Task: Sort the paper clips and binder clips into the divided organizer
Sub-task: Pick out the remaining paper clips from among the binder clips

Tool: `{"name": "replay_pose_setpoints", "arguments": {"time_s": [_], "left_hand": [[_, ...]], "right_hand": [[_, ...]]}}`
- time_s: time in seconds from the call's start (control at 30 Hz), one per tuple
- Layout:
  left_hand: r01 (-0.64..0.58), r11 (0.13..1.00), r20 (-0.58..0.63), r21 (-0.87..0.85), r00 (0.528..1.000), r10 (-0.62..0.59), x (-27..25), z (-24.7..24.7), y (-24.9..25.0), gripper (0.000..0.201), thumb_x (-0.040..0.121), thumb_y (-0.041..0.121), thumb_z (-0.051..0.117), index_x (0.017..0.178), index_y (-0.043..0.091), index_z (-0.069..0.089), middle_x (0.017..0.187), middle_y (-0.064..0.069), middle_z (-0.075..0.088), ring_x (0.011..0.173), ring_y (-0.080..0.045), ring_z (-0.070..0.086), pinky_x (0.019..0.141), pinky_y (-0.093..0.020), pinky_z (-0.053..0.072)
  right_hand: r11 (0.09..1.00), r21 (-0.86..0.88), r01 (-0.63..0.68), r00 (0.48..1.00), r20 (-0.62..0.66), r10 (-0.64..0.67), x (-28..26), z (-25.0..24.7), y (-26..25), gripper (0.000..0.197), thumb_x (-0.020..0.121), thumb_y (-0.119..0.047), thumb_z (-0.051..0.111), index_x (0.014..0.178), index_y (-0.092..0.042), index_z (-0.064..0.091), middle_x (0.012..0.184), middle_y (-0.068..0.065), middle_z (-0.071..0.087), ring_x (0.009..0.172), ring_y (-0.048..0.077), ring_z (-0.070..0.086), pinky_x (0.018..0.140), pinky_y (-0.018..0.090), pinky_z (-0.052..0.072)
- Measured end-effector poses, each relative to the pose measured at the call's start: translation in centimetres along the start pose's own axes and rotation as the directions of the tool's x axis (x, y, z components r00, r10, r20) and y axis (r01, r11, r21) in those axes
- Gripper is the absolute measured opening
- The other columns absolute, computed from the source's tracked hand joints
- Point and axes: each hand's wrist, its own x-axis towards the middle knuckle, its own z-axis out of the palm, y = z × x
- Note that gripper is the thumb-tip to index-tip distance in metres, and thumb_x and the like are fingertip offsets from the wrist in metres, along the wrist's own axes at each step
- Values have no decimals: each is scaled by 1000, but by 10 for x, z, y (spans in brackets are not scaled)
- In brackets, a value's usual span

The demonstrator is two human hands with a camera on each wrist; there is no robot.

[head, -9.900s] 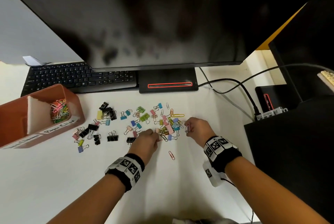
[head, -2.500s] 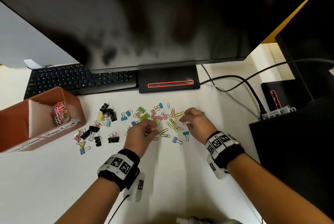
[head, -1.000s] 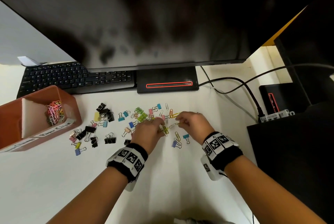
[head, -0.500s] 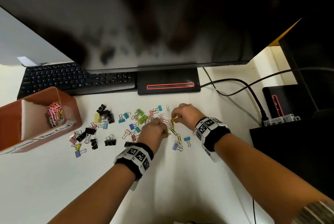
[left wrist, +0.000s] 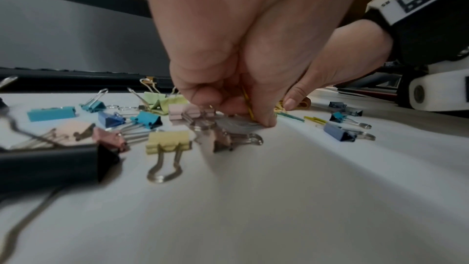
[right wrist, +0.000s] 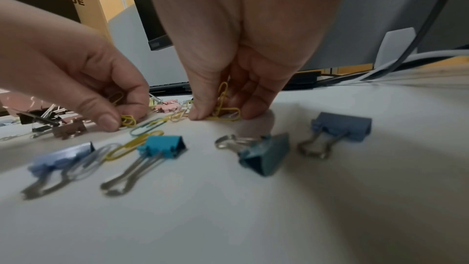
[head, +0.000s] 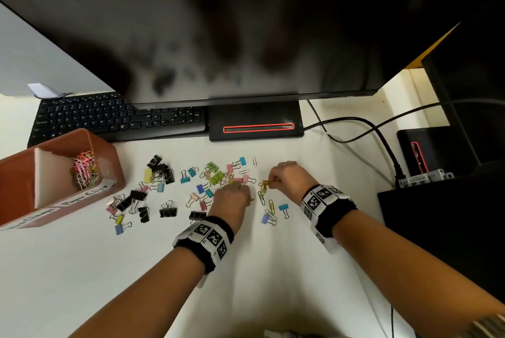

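My right hand (head: 287, 176) pinches a cluster of yellow paper clips (right wrist: 224, 105) against the white worktop (head: 109, 269), while my left hand (head: 232, 198), at its 8 o'clock, pinches a single yellow paper clip (right wrist: 127, 120) at the fingertips. Colored binder clips (head: 191, 187) lie scattered at 9 o'clock of both hands. The brown divided organizer (head: 16, 173) sits farther at 9 o'clock, with paper clips heaped in its right compartment.

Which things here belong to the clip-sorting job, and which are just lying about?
Job: coloured wire paper clips; coloured and black metal binder clips; brown divided plastic organizer; left hand; right hand.

Lying about: black keyboard; black monitor; black cables.
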Motion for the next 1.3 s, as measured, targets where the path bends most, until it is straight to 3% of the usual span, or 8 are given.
{"name": "replay_pose_setpoints", "arguments": {"time_s": [0.1, 0.3, 0.43, 0.53, 0.8, 1.03, 1.2, 1.3], "left_hand": [[1, 1000, -9, 3, 1000, -1, -1, -1, 1, 13, 89, 4, 50, 96, 10, 59, 109, -7, 55, 92, -27, 59, 84, -38, 49], [-11, 1000, -16, 19, 1000, 11, -5, 1, 1, 19, 83, -3, 52, 92, 12, 57, 89, -7, 62, 83, -28, 59, 73, -32, 44], [-166, 984, -51, -70, 985, 163, -9, 1, 3, 19, 81, 3, 63, 98, 10, 63, 80, -11, 68, 75, -30, 64, 68, -30, 51], [-314, 941, -22, -129, 949, 314, -7, -2, 12, 31, 81, 9, 66, 111, 11, 64, 89, -13, 71, 82, -27, 66, 78, -31, 52], [-377, 925, 91, 47, 924, 372, 17, -7, 28, 11, 83, 11, 57, 92, 15, 63, 75, -8, 63, 72, -27, 60, 69, -29, 49], [-222, 975, 35, 10, 974, 222, 16, 1, 19, 15, 90, 18, 55, 100, 12, 63, 100, -7, 63, 91, -24, 61, 83, -34, 49], [-181, 984, -24, -6, 983, 180, -1, 3, 2, 5, 79, 11, 68, 82, 8, 67, 78, -11, 64, 69, -30, 63, 62, -34, 53], [-160, 987, -38, -13, 987, 159, -9, 4, -1, 4, 83, 12, 63, 85, 8, 65, 76, -11, 66, 70, -31, 63, 64, -34, 52]], "right_hand": [[1000, 1, 0, 1000, -19, 0, -3, 5, 0, 21, 90, -21, 56, 104, -7, 66, 112, 12, 59, 105, 28, 54, 94, 36, 43], [980, 197, -21, 996, -85, 39, -11, 8, 4, 15, 87, -11, 60, 101, -9, 65, 103, 11, 67, 93, 24, 62, 88, 36, 51], [889, 449, -90, 971, -159, 179, -22, 2, 17, 21, 84, -8, 65, 105, -12, 67, 90, 1, 61, 84, 19, 59, 79, 34, 55], [865, 492, -92, 958, -193, 211, -27, -3, 28, 24, 81, -7, 67, 105, -12, 67, 85, -2, 59, 84, 18, 58, 82, 29, 52], [940, 342, 10, 967, -241, 78, -16, -13, 15, 26, 81, -6, 68, 106, -6, 69, 103, 13, 65, 86, 17, 59, 90, 28, 49], [984, 133, 121, 991, -80, -111, 0, 2, -9, 22, 83, -8, 63, 103, -7, 70, 113, 11, 56, 101, 26, 59, 95, 36, 45], [994, 62, 89, 996, -20, -87, 5, 7, -20, 20, 84, -11, 61, 102, -8, 68, 111, 11, 63, 101, 28, 60, 91, 38, 47], [999, 45, 23, 1000, -15, -22, 7, 6, -22, 18, 85, -10, 61, 102, -11, 66, 109, 10, 64, 101, 27, 61, 90, 38, 49]]}}
